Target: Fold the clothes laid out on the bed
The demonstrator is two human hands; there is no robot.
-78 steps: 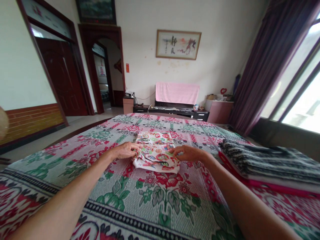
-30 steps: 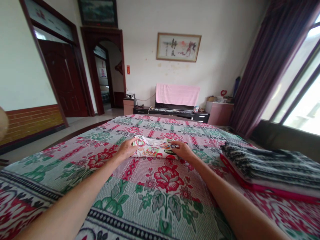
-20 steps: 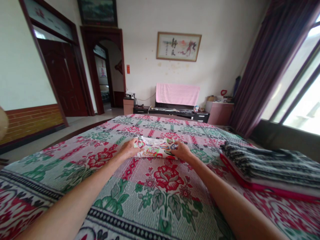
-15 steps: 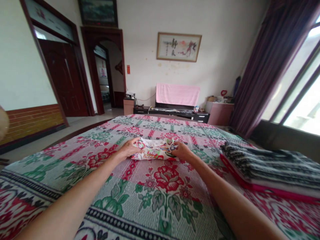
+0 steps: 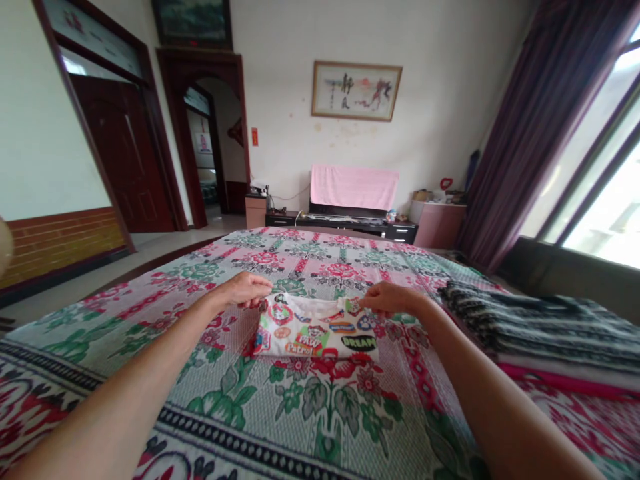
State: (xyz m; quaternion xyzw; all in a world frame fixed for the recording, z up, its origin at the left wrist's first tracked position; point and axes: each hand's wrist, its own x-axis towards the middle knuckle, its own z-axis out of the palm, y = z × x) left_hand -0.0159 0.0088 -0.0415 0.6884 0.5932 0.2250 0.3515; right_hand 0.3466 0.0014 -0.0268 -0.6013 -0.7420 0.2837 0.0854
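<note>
Left fingers (image 5: 261,289) and right fingers (image 5: 371,300) pinch a shirt (image 5: 319,328) (brightly printed) by its shoulders.

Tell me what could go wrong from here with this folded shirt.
The left hand and right hand are at the printed shirt's top corners, so an uneven tug might skew the fold or bunch the neckline.

The right forearm appears close to the striped stack, so swinging outward might nudge it; the exact gap is hard to judge.
</note>
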